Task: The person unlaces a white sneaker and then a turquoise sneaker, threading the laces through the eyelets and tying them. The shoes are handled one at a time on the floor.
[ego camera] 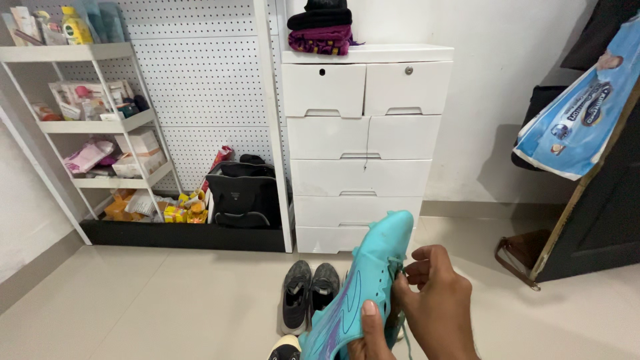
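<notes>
2 hands (pixel 427 313) on turquoise shoe (pixel 363 287): right fingers (pixel 417 270) curled pinching lace, left fingers gripping its side.

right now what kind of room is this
Most likely a bedroom or storage corner of a home. A white plastic drawer chest with folded clothes on top, open shelves of household items and dark shoes on the tiled floor suggest it.

Tiled floor (pixel 167 300) bears grey shoes (pixel 308 293)
</notes>
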